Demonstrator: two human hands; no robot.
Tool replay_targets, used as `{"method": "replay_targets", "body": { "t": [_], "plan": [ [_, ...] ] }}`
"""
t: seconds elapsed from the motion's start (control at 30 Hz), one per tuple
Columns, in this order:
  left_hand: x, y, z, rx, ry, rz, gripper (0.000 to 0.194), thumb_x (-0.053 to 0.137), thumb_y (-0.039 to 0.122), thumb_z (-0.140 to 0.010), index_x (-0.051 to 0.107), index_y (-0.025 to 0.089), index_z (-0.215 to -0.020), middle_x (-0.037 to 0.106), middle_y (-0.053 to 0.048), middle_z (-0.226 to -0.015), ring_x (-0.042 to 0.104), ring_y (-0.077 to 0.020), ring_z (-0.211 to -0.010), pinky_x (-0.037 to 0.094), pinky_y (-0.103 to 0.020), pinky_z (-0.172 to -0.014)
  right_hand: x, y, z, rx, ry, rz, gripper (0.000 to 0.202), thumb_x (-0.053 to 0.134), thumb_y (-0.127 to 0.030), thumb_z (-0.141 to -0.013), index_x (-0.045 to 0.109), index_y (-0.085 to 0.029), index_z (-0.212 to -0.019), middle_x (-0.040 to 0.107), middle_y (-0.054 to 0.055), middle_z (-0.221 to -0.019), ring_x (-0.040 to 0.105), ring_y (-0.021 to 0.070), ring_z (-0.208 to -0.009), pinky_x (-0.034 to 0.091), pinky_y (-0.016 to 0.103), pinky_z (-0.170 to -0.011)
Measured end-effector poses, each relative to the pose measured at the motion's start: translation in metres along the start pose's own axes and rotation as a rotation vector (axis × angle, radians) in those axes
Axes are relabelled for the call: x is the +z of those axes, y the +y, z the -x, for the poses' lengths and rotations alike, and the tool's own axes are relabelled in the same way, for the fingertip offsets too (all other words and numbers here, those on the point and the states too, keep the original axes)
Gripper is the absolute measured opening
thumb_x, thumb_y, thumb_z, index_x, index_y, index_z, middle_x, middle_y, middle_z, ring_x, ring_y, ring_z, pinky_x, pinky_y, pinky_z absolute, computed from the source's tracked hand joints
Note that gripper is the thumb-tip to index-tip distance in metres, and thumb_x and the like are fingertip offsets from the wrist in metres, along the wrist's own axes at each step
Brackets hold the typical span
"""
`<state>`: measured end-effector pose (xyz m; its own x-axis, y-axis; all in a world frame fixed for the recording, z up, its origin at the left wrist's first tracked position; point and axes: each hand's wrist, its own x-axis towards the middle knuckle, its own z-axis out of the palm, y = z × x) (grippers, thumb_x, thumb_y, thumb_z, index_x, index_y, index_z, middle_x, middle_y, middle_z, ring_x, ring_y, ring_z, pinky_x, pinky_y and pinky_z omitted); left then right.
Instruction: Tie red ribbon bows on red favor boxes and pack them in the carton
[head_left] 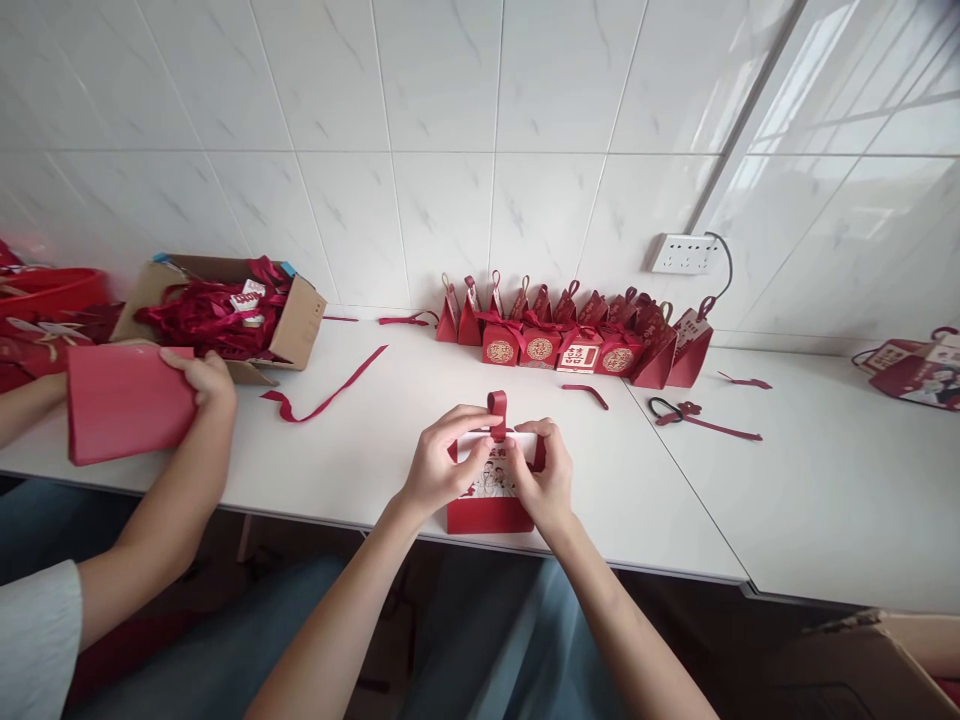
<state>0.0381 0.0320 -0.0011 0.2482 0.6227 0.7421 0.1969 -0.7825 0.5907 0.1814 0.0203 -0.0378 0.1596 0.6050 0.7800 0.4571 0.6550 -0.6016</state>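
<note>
A small red and white gift box (491, 512) with printed figures stands at the table's front edge before me. From its top rises a loop of dark red ribbon (497, 403). My left hand (450, 455) grips the box's upper left edge, fingers behind and thumb on the front near the ribbon. On the upper right edge my right hand (544, 470) pinches the box the same way, its thumb close to the other. Both hands are closed on the box, and the fingertips behind it are partly hidden.
Finished-looking red gift boxes (540, 348) stand in rows by the wall. A carton (304, 325) of red ribbons is at left, where a co-worker's hands hold a red folded sheet (127, 400). Loose ribbon (330, 397) and a black hair tie (660, 408) lie about.
</note>
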Motion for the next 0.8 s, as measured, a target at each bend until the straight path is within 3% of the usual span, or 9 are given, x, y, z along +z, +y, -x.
{"method": "replay_targets", "body": {
  "t": [0.33, 0.6, 0.8],
  "plan": [
    [0.011, 0.001, 0.002, 0.012, 0.145, 0.01, 0.017, 0.056, 0.012, -0.08, 0.067, 0.019, -0.091, 0.066, -0.003, -0.084, 0.062, -0.014, -0.078, 0.052, -0.025, -0.068, 0.001, -0.005, -0.006, 0.146, -0.052, -0.07, 0.015, 0.056, -0.026, -0.08, 0.042, -0.022, -0.074, 0.048, -0.005, -0.064, 0.045, 0.009, -0.048, 0.037, 0.021, -0.043],
    [0.01, 0.002, 0.002, -0.014, 0.142, -0.008, 0.014, 0.055, 0.014, -0.079, 0.066, 0.019, -0.088, 0.063, -0.002, -0.078, 0.06, -0.0139, -0.071, 0.05, -0.025, -0.064, -0.001, -0.004, -0.009, -0.018, -0.067, -0.031, 0.006, 0.054, -0.025, -0.082, 0.057, -0.02, -0.08, 0.052, -0.001, -0.068, 0.047, 0.0125, -0.057, 0.04, 0.025, -0.052],
    [0.012, -0.001, 0.005, -0.16, 0.158, 0.019, 0.024, 0.058, 0.017, -0.074, 0.052, 0.019, -0.097, 0.057, 0.003, -0.067, 0.059, -0.0128, -0.063, 0.048, -0.023, -0.062, -0.001, -0.004, -0.011, -0.005, -0.067, -0.055, 0.011, 0.056, -0.021, -0.082, 0.056, -0.02, -0.071, 0.049, -0.002, -0.064, 0.046, 0.0125, -0.059, 0.039, 0.025, -0.054]
  ]
}}
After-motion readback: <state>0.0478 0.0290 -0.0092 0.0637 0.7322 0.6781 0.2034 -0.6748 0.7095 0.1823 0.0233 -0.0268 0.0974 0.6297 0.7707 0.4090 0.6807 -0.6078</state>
